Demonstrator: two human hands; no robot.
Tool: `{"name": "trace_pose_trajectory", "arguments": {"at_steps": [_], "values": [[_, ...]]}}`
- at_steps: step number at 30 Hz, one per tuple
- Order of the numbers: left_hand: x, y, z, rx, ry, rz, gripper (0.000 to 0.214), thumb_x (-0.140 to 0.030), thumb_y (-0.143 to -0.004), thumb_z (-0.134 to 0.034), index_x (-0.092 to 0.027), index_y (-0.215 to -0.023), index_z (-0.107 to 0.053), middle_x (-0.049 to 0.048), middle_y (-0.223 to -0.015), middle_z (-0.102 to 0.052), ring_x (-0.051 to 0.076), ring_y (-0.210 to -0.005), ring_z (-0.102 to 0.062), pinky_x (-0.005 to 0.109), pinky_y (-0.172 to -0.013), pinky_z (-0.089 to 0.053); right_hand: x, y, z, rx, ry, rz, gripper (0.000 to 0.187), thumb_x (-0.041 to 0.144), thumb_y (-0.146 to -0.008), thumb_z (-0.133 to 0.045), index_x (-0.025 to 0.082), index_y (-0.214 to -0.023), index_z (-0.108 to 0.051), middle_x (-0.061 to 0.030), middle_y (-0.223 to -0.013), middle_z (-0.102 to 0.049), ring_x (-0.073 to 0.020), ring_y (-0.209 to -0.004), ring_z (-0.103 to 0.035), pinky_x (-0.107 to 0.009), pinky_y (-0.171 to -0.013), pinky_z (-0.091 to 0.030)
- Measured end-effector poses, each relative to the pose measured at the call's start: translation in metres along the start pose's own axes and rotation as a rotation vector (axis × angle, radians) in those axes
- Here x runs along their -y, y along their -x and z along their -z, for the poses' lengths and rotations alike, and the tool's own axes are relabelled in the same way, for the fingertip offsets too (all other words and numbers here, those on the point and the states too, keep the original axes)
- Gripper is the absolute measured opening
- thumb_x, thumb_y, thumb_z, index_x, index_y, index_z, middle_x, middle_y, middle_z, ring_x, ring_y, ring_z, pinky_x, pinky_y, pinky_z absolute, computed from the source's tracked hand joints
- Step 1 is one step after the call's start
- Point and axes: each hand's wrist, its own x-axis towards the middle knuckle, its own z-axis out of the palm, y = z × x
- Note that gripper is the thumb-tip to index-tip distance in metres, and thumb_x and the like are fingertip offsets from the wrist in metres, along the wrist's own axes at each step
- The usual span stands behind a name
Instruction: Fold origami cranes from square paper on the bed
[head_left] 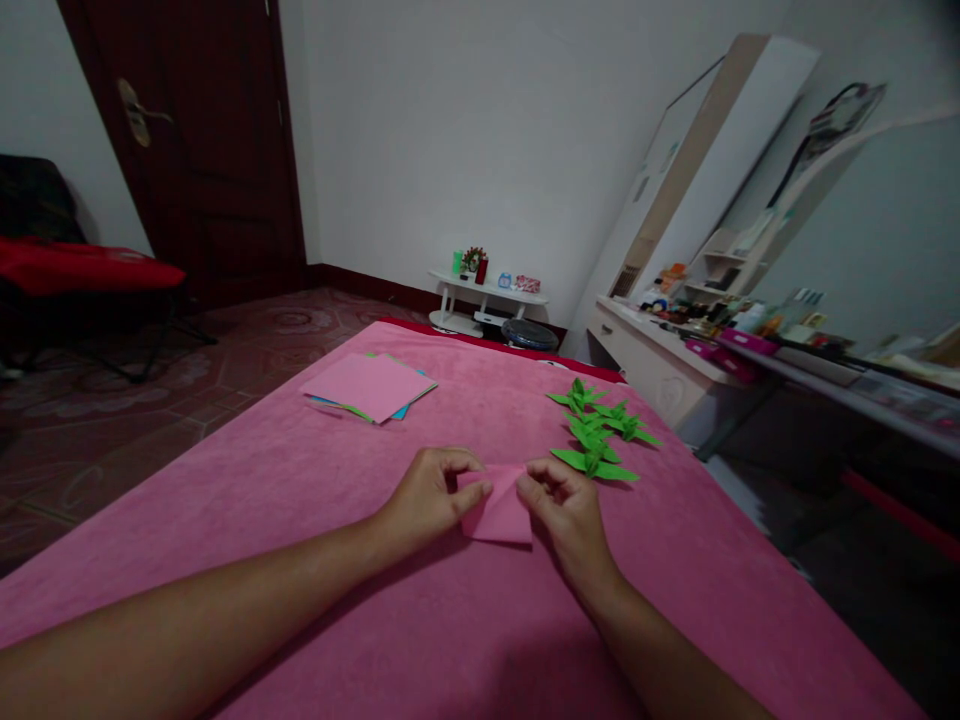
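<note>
Pink cloth [300, 560] bears folded pink paper [501, 512]; dark door [217, 150] beyond.

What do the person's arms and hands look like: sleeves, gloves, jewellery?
Both bare. The left hand and right hand wear no gloves, and no rings show. The left forearm and right forearm show no sleeve, watch or bracelet up to the frame edge.

This is a room in a home, a bedroom by the look of it. There is a dark wooden door [217, 150], patterned floor tiles [285, 325] and a chair [82, 268] with a red cushion by the wall. A small white stand [487, 295] holds trinkets, and a dresser [652, 360] crowded with bottles [757, 318] sits under a big mirror [862, 230]. A soft pink cover [300, 520] lies spread in front.
</note>
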Motion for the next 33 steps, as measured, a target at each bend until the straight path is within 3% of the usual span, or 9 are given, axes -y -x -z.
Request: {"name": "trace_pose_trajectory", "arguments": {"at_steps": [12,14,19,24,30,33], "values": [[0.000,0.003,-0.002,0.044,0.025,0.013,0.012,-0.021,-0.073,-0.059,-0.011,-0.069,-0.062,0.0025,-0.066,-0.057,0.012,-0.063,-0.052,0.023,-0.059,-0.040,-0.002,-0.001,-0.003,-0.049,0.095,0.066,0.016,0.028,-0.072,-0.066,0.015,-0.065,-0.063,0.0015,-0.059,-0.056,-0.0107,-0.056,-0.048,-0.021,-0.053,-0.039],[0.001,0.003,-0.003,0.019,0.078,0.006,0.011,-0.021,-0.072,-0.062,-0.012,-0.078,-0.062,0.0025,-0.071,-0.059,0.012,-0.066,-0.054,0.022,-0.060,-0.041,-0.002,-0.001,-0.002,-0.072,0.093,0.058,0.015,0.028,-0.072,-0.066,0.015,-0.065,-0.063,0.0018,-0.059,-0.056,-0.0104,-0.056,-0.048,-0.021,-0.053,-0.039],[0.006,0.000,-0.004,-0.012,0.286,0.076,0.046,-0.020,-0.066,-0.070,-0.016,-0.108,-0.053,0.0016,-0.079,-0.062,0.012,-0.066,-0.058,0.022,-0.059,-0.044,-0.001,-0.001,-0.002,-0.105,0.081,0.056,0.014,0.028,-0.072,-0.067,0.016,-0.066,-0.066,0.0012,-0.062,-0.059,-0.0115,-0.059,-0.051,-0.021,-0.056,-0.041],[0.008,-0.001,-0.004,0.009,0.370,0.125,0.024,-0.023,-0.066,-0.071,-0.011,-0.085,-0.062,0.0044,-0.075,-0.064,0.012,-0.064,-0.058,0.024,-0.061,-0.045,0.001,-0.001,-0.002,-0.126,0.082,0.043,0.014,0.029,-0.071,-0.067,0.015,-0.066,-0.066,0.0008,-0.061,-0.060,-0.0119,-0.058,-0.051,-0.022,-0.056,-0.040],[0.005,-0.002,-0.001,-0.062,0.379,0.138,0.038,-0.025,-0.066,-0.072,-0.013,-0.101,-0.062,-0.0045,-0.056,-0.054,0.006,-0.048,-0.047,0.019,-0.050,-0.035,-0.006,-0.002,0.001,-0.124,0.027,0.004,0.017,0.031,-0.071,-0.068,0.015,-0.066,-0.065,0.0004,-0.062,-0.058,-0.0122,-0.059,-0.049,-0.023,-0.056,-0.039],[0.007,-0.004,0.001,-0.071,0.436,0.173,0.027,-0.029,-0.066,-0.073,-0.011,-0.084,-0.065,-0.0008,-0.060,-0.058,0.007,-0.052,-0.049,0.021,-0.052,-0.036,-0.009,-0.003,0.002,-0.126,-0.056,-0.030,0.018,0.032,-0.070,-0.069,0.015,-0.067,-0.064,0.0010,-0.062,-0.057,-0.0119,-0.058,-0.047,-0.023,-0.056,-0.037]]}}
